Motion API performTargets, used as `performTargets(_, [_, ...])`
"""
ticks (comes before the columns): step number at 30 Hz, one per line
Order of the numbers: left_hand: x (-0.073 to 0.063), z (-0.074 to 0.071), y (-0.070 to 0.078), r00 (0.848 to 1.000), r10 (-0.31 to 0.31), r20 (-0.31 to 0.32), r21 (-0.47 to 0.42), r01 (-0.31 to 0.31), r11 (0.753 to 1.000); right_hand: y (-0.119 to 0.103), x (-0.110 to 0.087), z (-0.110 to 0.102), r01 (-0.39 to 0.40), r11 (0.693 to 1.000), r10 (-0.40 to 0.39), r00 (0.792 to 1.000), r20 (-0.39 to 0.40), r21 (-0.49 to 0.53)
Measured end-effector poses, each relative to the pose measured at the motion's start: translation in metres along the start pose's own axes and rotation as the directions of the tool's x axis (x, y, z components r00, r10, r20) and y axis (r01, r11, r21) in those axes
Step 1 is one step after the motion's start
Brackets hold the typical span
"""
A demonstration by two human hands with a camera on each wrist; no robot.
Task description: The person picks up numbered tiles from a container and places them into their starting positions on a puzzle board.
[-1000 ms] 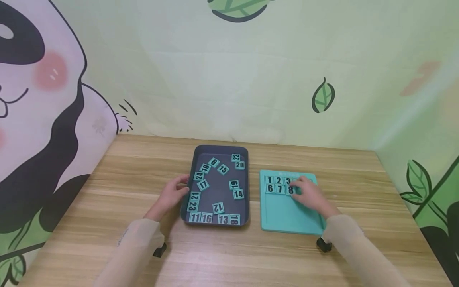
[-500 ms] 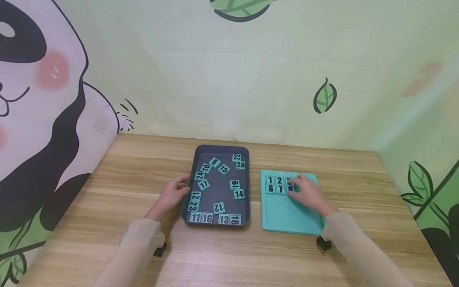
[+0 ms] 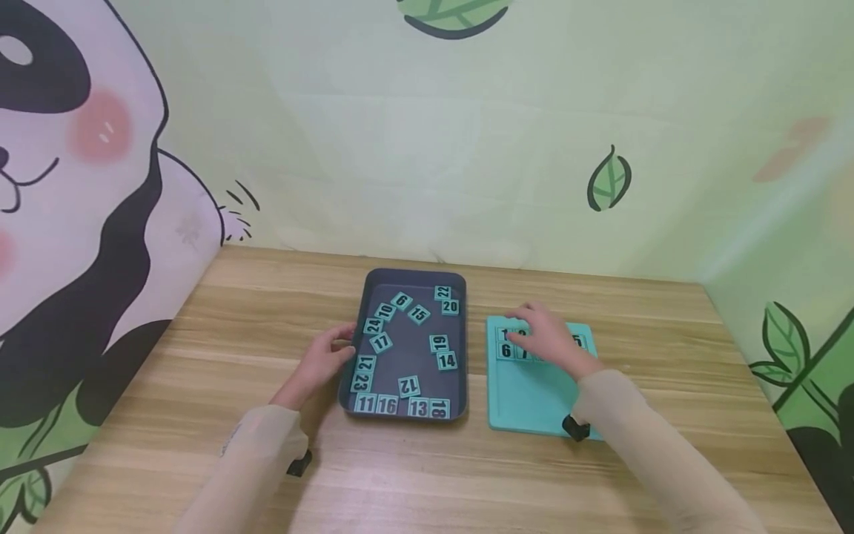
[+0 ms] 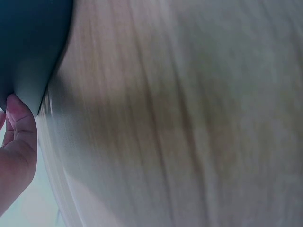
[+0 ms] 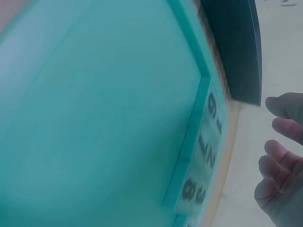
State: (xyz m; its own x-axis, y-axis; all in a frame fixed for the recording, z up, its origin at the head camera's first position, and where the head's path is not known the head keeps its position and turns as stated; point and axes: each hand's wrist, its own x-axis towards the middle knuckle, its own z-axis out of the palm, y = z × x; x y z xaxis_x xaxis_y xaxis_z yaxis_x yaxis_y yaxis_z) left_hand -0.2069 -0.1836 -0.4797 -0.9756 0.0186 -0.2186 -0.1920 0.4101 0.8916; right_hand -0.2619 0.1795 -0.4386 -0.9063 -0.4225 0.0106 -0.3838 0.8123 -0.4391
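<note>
And there's the right hand (image 3: 552, 341) over the turquoise board (image 3: 527, 397), thumb and fingers apart above its number tiles (image 3: 505, 351)! The left hand (image 3: 324, 362), fingers loosely parted, touches the dark tray (image 3: 410, 360) holding scattered loose tiles (image 3: 381, 342).

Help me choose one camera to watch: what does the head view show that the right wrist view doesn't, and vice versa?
Only the head view shows the left hand and the loose number tiles inside the tray. Only the right wrist view shows the numbers on the 3 tile and 8 tile, which the right hand hides from the head camera. Both show the right hand, the tray and the board.
</note>
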Motion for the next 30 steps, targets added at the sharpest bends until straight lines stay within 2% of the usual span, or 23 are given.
performTargets(8, [-0.001,-0.002,-0.001,1.0,0.012,-0.005,-0.006,-0.012,1.0,-0.034,0.025,0.007,0.06,0.997,-0.062,0.998,0.034,0.04])
performTargets(19, [0.0,-0.003,-0.001,1.0,0.019,-0.012,-0.015,-0.019,1.0,-0.081,0.063,0.013,0.174,0.985,-0.173,0.983,0.062,-0.016])
performTargets(30, [0.0,-0.001,-0.003,0.999,0.041,-0.015,-0.025,-0.041,0.999,-0.105,0.095,0.03,0.133,0.99,-0.127,0.986,0.112,-0.055])
